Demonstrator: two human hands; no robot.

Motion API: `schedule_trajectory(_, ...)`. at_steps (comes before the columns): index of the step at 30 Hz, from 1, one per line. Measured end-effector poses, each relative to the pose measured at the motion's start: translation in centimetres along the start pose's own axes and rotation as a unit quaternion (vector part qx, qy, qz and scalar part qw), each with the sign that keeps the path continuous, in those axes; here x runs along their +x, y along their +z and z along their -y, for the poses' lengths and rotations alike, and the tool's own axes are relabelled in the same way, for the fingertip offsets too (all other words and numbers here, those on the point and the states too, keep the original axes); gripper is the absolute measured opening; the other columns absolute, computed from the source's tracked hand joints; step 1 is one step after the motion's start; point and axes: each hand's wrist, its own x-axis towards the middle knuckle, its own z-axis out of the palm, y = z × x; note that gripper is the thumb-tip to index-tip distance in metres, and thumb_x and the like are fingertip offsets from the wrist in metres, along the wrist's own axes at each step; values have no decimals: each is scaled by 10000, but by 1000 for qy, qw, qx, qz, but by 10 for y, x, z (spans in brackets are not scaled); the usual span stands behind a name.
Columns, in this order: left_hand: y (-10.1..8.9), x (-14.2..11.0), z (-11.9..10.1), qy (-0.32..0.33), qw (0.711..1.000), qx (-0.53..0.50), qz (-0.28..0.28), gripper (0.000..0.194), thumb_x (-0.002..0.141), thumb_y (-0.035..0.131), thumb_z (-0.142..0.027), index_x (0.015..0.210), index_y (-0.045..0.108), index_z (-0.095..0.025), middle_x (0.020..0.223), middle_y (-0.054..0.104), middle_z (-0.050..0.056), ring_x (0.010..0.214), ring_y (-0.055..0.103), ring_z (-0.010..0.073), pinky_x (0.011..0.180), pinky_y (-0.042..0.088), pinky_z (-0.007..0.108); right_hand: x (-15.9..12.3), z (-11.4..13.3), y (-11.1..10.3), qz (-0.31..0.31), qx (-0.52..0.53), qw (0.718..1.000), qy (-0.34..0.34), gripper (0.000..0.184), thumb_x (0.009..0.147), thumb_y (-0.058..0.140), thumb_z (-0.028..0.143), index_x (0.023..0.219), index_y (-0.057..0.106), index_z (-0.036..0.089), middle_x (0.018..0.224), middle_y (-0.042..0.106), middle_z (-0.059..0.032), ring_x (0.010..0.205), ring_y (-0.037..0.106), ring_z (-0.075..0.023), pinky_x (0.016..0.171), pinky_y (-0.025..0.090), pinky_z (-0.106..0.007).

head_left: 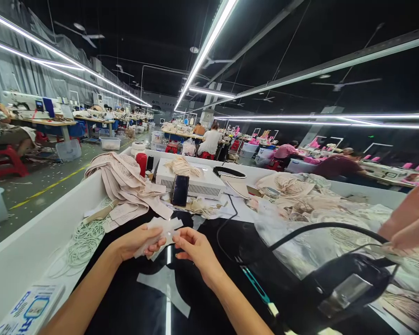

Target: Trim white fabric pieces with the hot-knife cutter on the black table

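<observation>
My left hand (142, 242) is wrapped round a small stack of thin white fabric pieces (162, 228). With its thumb and fingers together, my right hand (195, 251) pinches the right edge of the stack. Whether a single piece is separated there, I cannot tell. Below both hands, a curved white fabric piece (167, 287) lies flat on the black work surface (122, 298). Beyond my hands, a dark phone (180, 190) leans against a white vented box (200, 184).
Beige fabric strips (125, 188) and pale green cord (85, 242) lie left. Teal thread snips (254, 283) and a blurred black device with a cable (345, 288) are right. Another person's hand (410, 228) reaches in there. Fabric bundles (293, 190) and plastic bags fill the right side.
</observation>
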Motion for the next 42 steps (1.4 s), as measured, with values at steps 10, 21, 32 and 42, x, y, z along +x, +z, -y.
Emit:
schedule_trajectory(10,0,-2,-1,1,998,55,44,541,794,706,-628,721,630,-97,557,456,-15,503,337,68,464,203,226,8,11,-8,-31,-82,991,-100,268,748,703,468,764,715,201,733,578,-11,590,455,-121,481,444,-216)
schedule_trajectory(21,1,-6,-5,-5,996,63,70,591,775,729,-621,1100,644,-134,721,531,-7,505,296,45,447,114,221,11,13,-15,-46,-127,984,-116,310,797,662,500,825,717,196,653,538,7,476,417,-102,456,334,-233)
schedule_trajectory(32,1,-3,-4,-16,995,60,73,556,760,751,-592,1058,637,-136,688,478,-38,484,248,33,447,80,217,13,8,-15,-24,-111,989,-98,423,737,713,491,1056,706,212,724,470,35,512,419,-95,439,372,-221)
schedule_trajectory(42,0,1,3,-19,997,32,71,591,746,793,-531,1155,637,-134,708,503,-25,510,301,46,451,116,209,19,20,-11,-82,-173,965,-180,234,774,698,444,829,787,235,699,509,-3,615,412,-145,602,346,-284)
